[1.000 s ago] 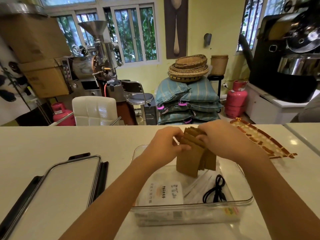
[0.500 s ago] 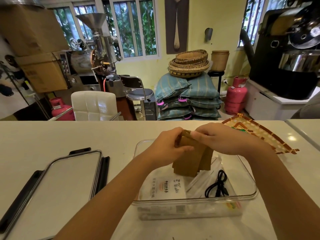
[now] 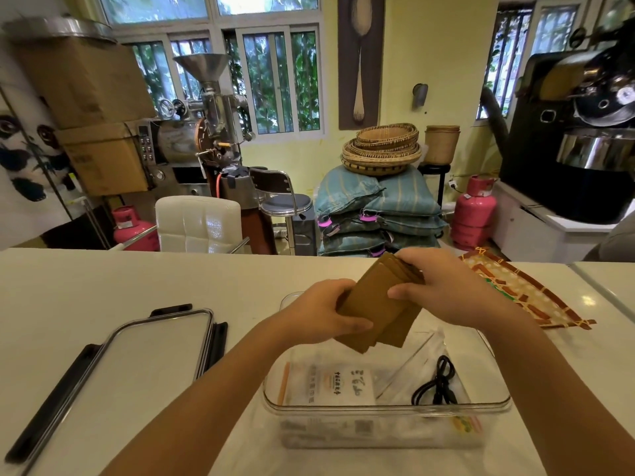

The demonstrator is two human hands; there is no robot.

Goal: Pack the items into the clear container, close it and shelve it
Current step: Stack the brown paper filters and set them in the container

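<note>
Both hands grip 1 stack of brown cards above the clear container, which sits near the front edge of the white counter. The left hand closes round the stack's lower left side; the right hand clasps its upper right end. The stack is tilted. Inside the container lie a white printed packet and a black cable. The lid rests on the counter to the container's left, well apart from it
</note>
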